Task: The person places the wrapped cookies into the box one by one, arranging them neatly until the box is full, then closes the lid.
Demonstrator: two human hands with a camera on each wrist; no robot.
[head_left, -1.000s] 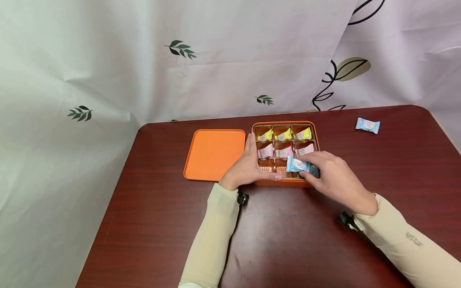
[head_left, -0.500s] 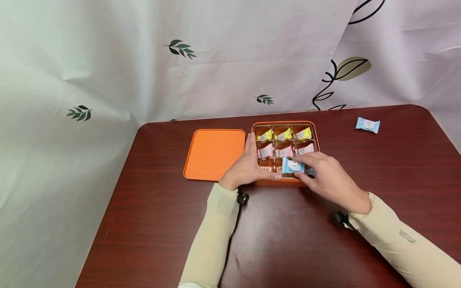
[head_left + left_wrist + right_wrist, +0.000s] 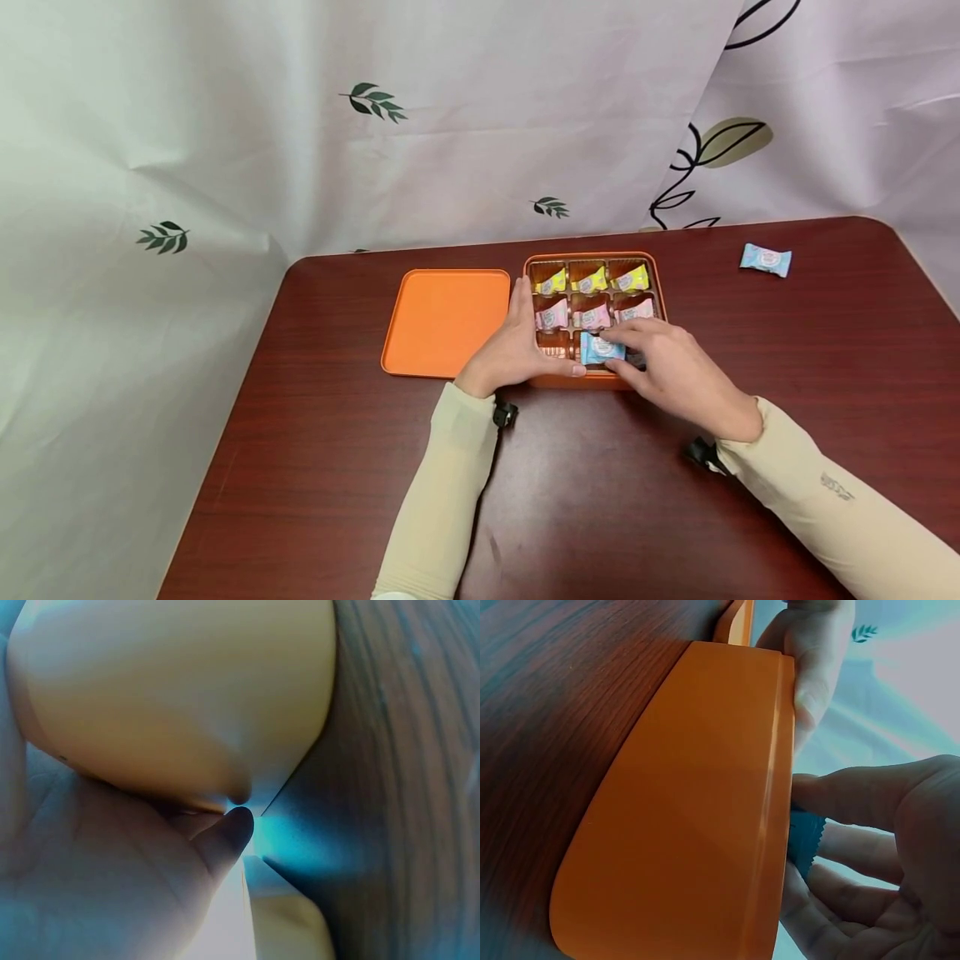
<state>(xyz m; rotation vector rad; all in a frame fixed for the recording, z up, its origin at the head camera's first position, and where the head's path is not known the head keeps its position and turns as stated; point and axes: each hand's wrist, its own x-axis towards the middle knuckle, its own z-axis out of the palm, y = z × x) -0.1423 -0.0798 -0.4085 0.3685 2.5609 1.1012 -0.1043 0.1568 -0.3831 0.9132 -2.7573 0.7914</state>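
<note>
— Orange, that compartmented candy box [image 3: 593, 380] on the dark wooden table [image 3: 600, 500]; where's the blue-wrapped candy [image 3: 600, 348]?

— Over the near-row middle compartment, pinched by the right hand [image 3: 675, 371] between thumb and curled fingers.

— And the left hand [image 3: 513, 350]?

— Fingers straight along the box's left wall, thumb resting on its near rim.

— Anything else?

— Yellow-wrapped candies [image 3: 592, 281] fill the far row, pink-wrapped candies [image 3: 592, 316] the middle. A flat orange lid [image 3: 446, 321] lies just left; another blue-wrapped candy [image 3: 766, 260] lies well apart, far right.
</note>
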